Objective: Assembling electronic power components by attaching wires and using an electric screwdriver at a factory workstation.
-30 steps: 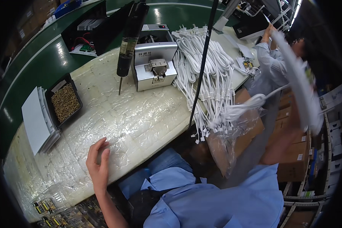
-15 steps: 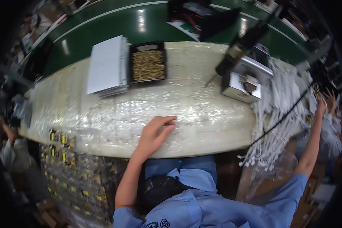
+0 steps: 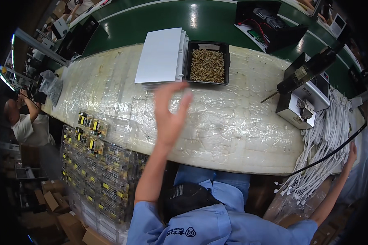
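Observation:
My left hand [image 3: 171, 112] is over the worktable, just short of the stack of white sheets or panels [image 3: 159, 57] and the black tray [image 3: 227, 67] of small brass-coloured screws [image 3: 207, 67]. Its thumb and fingers are apart, slightly blurred, with nothing seen between them. At the far right, my right hand [image 3: 351, 154] is beside the bundle of white cables [image 3: 321, 143] and a black cord [image 3: 335, 154]. Its fingers are hardly visible, so its grip is unclear. A black electric screwdriver [image 3: 304, 71] leans over a silver box-shaped device [image 3: 300, 110] left of the cables.
Clear plastic trays of circuit boards with yellow parts [image 3: 98, 163] are stacked at the table's left front. On the green conveyor [image 3: 151, 20] stands an open black case [image 3: 270, 26] with red wires. Cardboard boxes [image 3: 71, 224] lie lower left; another person [image 3: 30, 118] is at the left.
The view has swung left, so the table's things appear farther right. My left hand has moved forward from the table's front toward the white stack. My right hand has come back closer to the cables.

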### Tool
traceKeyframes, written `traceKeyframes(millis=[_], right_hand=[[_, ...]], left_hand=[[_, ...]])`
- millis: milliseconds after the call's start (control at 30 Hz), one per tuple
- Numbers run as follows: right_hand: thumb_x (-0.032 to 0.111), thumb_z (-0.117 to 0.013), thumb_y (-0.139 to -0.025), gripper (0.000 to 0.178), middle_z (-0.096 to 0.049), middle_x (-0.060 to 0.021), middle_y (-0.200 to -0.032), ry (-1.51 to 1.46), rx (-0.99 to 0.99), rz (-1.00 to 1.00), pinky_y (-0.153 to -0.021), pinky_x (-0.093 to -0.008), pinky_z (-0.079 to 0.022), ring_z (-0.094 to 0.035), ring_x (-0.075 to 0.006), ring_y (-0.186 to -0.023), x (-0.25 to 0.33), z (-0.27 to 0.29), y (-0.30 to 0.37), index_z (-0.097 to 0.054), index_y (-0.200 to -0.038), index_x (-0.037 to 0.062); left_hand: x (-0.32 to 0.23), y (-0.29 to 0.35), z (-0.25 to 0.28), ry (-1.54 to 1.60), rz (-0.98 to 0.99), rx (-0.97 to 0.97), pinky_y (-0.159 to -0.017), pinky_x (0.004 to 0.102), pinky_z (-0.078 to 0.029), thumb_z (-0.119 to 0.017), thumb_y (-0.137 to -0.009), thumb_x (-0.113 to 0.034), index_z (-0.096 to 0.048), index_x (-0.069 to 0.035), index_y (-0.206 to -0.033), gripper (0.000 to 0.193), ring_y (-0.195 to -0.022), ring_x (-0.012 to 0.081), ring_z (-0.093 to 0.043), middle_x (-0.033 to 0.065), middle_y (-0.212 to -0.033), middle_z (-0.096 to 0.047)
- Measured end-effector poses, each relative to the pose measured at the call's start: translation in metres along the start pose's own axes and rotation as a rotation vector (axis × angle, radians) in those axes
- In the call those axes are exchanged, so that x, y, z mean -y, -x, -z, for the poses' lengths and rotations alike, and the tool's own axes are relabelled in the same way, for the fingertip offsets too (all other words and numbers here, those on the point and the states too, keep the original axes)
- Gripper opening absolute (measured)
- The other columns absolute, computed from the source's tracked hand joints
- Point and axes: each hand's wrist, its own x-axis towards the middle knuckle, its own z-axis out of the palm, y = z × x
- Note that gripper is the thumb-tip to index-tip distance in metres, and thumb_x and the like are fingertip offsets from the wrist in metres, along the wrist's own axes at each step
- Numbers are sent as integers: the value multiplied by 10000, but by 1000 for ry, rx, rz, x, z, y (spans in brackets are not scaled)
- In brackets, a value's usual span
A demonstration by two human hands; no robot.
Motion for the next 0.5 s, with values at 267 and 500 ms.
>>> traceKeyframes(millis=[267,500], right_hand=[[61,-452,-1032,310,-605,-148,-1236,-34,-595,474,-939,-318,-504,-619,-199,-1016,321,-65,240,-574,-1283,-74],[-69,-505,-956,186,-644,-177,-1071,-527,-251,588,-732,-299,-527,-608,-182,-748,401,-170,329,-608,-1110,-85]], left_hand=[[52,-79,16,-705,190,120,-1085,677,-187,-708,-769,-619,-460,-86,-1448,898,-1375,517,-297,309,-1477,-358],[24,-73,61,-381,114,-70,-1124,528,-258,-643,-830,-573,-460,-80,-1451,814,-1350,409,-404,217,-1490,-394]])
